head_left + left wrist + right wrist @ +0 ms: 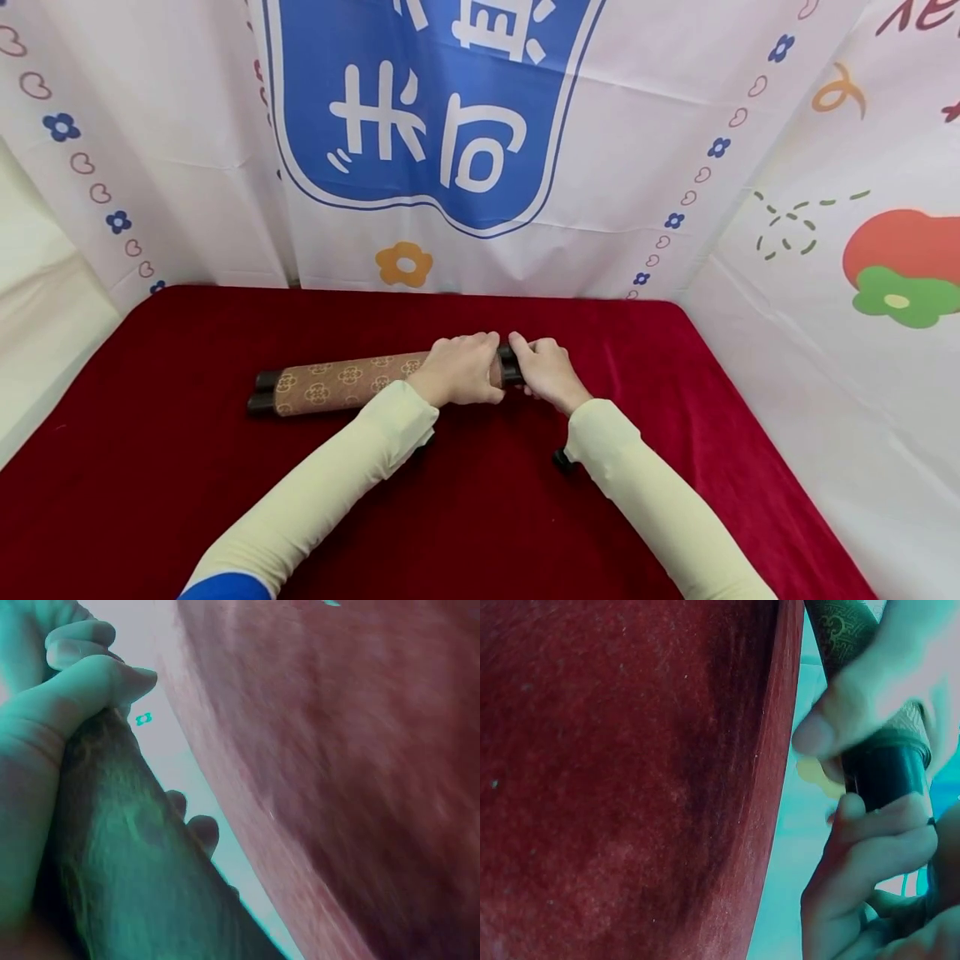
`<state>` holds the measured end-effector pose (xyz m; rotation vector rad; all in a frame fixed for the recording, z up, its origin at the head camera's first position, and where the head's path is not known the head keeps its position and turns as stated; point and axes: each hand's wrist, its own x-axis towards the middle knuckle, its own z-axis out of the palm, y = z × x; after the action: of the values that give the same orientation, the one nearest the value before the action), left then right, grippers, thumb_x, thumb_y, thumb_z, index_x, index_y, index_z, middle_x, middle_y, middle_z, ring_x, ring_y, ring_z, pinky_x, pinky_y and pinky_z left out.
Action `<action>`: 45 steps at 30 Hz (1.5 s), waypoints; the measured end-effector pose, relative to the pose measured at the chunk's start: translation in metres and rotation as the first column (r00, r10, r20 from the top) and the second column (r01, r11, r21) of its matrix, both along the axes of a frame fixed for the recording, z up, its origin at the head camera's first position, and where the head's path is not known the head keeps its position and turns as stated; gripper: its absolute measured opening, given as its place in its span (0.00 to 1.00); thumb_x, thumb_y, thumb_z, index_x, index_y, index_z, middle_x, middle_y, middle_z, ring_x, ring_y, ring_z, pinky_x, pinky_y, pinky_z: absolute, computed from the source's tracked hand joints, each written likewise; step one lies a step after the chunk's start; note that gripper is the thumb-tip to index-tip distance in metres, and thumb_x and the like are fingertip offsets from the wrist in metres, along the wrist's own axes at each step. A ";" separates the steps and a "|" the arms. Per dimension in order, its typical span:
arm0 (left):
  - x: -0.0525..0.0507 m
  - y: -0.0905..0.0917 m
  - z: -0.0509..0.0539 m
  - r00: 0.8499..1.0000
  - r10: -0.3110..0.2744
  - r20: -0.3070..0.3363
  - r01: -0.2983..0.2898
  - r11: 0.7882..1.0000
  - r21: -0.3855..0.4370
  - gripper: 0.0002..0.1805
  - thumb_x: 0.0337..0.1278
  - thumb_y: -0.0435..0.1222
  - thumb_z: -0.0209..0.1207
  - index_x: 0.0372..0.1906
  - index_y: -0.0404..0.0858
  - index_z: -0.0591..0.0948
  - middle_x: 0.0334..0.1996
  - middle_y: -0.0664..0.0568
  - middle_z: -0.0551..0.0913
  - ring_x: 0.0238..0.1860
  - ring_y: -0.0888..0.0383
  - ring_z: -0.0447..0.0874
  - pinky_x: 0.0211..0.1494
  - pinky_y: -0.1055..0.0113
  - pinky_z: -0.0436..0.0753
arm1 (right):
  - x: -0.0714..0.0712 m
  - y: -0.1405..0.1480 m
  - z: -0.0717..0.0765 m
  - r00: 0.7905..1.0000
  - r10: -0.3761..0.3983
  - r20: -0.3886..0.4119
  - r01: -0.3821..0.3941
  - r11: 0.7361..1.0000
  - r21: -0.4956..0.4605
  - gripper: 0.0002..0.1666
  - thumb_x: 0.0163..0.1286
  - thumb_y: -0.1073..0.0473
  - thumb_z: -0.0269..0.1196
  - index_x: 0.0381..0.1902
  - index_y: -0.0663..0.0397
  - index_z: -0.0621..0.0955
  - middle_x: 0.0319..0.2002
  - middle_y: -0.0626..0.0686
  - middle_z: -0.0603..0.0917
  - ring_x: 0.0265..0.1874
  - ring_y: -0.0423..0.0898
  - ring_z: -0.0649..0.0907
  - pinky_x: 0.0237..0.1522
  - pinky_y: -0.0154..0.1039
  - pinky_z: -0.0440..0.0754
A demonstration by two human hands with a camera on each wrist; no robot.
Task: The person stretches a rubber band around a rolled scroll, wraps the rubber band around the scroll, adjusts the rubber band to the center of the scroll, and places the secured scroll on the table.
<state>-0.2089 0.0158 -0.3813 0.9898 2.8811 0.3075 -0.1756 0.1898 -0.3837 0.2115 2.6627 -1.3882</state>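
A rolled scroll point(348, 385) in brown cloth with a gold flower pattern lies slanted across the middle of the head view. Two dark rod ends point(264, 392) stick out side by side at its left tip. My left hand point(461, 371) grips the patterned roll near its right end, thumb on the near side. At that right tip, my right hand point(552, 372) holds the dark rod ends, its fingers curled round them in the right wrist view. The left wrist view shows the roll point(172, 855) running down from under the left thumb, with blurred fingertips beyond it.
A dark red velvet cloth point(480, 517) covers the table. White printed curtains point(202, 208) close off the back and sides, one with a large blue emblem point(427, 125). A small black item point(562, 459) shows beneath the right cuff.
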 end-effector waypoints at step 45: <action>0.023 -0.001 -0.019 0.923 0.055 -0.382 -0.065 0.998 -0.015 0.41 0.54 0.55 0.76 0.66 0.38 0.77 0.53 0.49 0.86 0.52 0.50 0.87 0.48 0.51 0.85 | 0.002 0.010 0.011 1.000 0.015 0.012 -0.016 0.998 0.062 0.38 0.82 0.32 0.47 0.29 0.56 0.83 0.20 0.58 0.84 0.16 0.46 0.78 0.22 0.37 0.77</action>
<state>-0.1862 0.0150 -0.4004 1.0626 3.2573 0.0834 -0.1735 0.1999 -0.3722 0.2042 2.6949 -1.2968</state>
